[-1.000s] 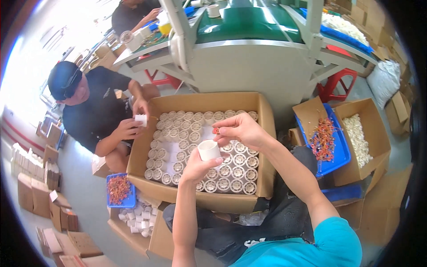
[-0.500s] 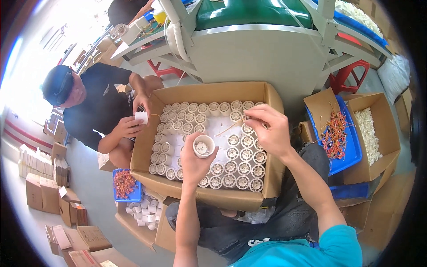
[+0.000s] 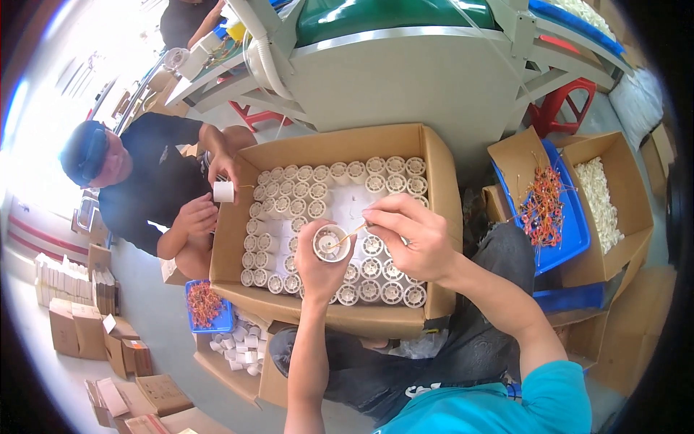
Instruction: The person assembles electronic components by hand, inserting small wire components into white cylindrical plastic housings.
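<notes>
My left hand (image 3: 316,273) is wrapped around a white plastic cup-shaped housing (image 3: 323,253), its open mouth tilted up toward me. Thin orange-yellow wires (image 3: 351,234) run from the fingertips of my right hand (image 3: 419,242) into that mouth. The right fingers are pinched together on them, close to the housing's rim. Below both hands stands a large cardboard box (image 3: 311,312) with rows of similar white housings (image 3: 371,268) over white sheeting. Where the wires end inside the housing is too small to make out.
On the left a seated co-worker (image 3: 152,181) holds another white housing (image 3: 223,192). Blue trays of orange wires (image 3: 546,210) flank the box. At right is a carton of cream-coloured pieces (image 3: 598,202). A grey machine (image 3: 405,87) stands behind.
My right hand has moved left and down, bringing the wires over to the housing, where they now reach into its mouth. My left hand still holds the housing in nearly the same place.
</notes>
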The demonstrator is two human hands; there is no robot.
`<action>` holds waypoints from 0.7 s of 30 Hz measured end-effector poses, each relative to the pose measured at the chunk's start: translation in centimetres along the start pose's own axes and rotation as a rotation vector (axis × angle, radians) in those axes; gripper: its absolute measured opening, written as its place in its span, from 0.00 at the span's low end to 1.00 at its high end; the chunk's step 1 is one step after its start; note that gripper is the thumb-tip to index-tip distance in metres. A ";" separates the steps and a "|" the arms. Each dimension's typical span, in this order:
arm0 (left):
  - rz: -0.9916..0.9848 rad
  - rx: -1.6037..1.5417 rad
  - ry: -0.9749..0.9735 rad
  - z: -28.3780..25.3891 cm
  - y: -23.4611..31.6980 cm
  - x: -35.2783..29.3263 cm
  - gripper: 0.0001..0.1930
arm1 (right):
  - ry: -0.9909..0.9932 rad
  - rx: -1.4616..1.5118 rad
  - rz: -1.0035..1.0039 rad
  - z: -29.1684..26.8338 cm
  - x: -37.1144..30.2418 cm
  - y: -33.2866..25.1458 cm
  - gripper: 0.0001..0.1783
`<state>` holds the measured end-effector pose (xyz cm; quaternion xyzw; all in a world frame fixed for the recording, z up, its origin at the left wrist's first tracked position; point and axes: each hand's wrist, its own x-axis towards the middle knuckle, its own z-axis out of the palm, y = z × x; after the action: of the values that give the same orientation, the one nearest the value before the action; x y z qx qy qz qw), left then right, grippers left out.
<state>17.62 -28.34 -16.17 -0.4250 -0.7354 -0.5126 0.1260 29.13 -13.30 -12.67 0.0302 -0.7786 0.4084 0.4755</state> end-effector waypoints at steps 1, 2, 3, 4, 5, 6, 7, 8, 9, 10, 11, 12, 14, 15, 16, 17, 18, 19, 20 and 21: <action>-0.001 0.000 -0.001 0.0 0.0 0.0 0.26 | -0.007 -0.010 -0.004 0.0 0.0 0.0 0.15; 0.006 0.004 -0.009 -0.1 0.0 0.0 0.26 | -0.008 -0.011 -0.004 0.1 -0.1 0.0 0.15; 0.013 0.008 -0.018 -0.1 0.0 0.0 0.26 | -0.018 -0.014 -0.005 0.2 -0.2 0.2 0.16; 0.013 0.008 -0.016 -0.1 0.0 -0.1 0.26 | -0.029 -0.017 -0.008 0.3 -0.2 0.2 0.16; 0.027 0.015 -0.023 -0.1 0.0 -0.1 0.26 | -0.030 -0.018 -0.009 0.4 -0.2 0.2 0.16; 0.041 0.022 -0.030 -0.1 -0.1 -0.2 0.27 | -0.028 -0.020 -0.005 0.6 -0.3 0.0 0.15; 0.042 0.022 -0.030 0.0 -0.2 -0.2 0.27 | -0.025 -0.021 0.000 0.7 -0.3 0.0 0.14; 0.067 0.041 -0.046 0.0 -0.3 -0.3 0.27 | -0.024 -0.021 -0.001 0.8 -0.4 -0.1 0.14; 0.093 0.059 -0.063 0.0 -0.5 -0.4 0.28 | -0.069 -0.018 0.026 0.9 -0.6 -0.2 0.14; 0.089 0.037 -0.064 0.3 -0.5 -0.5 0.28 | -0.115 -0.016 0.054 1.0 -0.7 -0.2 0.14; 0.090 0.035 -0.065 0.5 -0.4 -0.6 0.28 | -0.115 -0.018 0.054 1.0 -0.7 -0.3 0.14; 0.104 0.044 -0.078 0.7 -0.3 -0.6 0.28 | -0.150 -0.045 0.059 1.2 -0.6 -0.4 0.14; 0.131 0.074 -0.097 1.1 -0.1 -0.8 0.28 | -0.187 -0.073 0.065 1.4 -0.6 -0.4 0.13; 0.131 0.073 -0.098 1.2 -0.2 -0.7 0.28 | -0.218 -0.051 0.108 1.7 -0.8 -0.2 0.12; 0.162 0.079 -0.105 1.4 -0.1 -0.6 0.28 | -0.249 -0.031 0.151 1.8 -0.9 0.0 0.11; 0.192 0.085 -0.113 1.5 -0.1 -0.5 0.28 | -0.248 -0.034 0.151 1.8 -1.0 0.2 0.11; 0.194 0.083 -0.113 1.5 -0.1 -0.6 0.28 | -0.273 -0.020 0.191 1.8 -1.0 0.4 0.10; 0.176 0.088 -0.124 1.5 -0.1 -0.8 0.28 | -0.299 -0.004 0.230 1.8 -1.0 0.5 0.10; 0.158 0.092 -0.135 1.5 -0.1 -0.9 0.28 | -0.298 -0.005 0.229 1.8 -1.0 0.5 0.10; 0.160 0.093 -0.135 1.5 -0.1 -0.9 0.28 | -0.304 0.000 0.255 1.7 -1.0 0.4 0.10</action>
<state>18.44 -27.51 -17.49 -0.5095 -0.7289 -0.4366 0.1361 28.27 -14.53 -14.05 -0.0072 -0.8390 0.4560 0.2968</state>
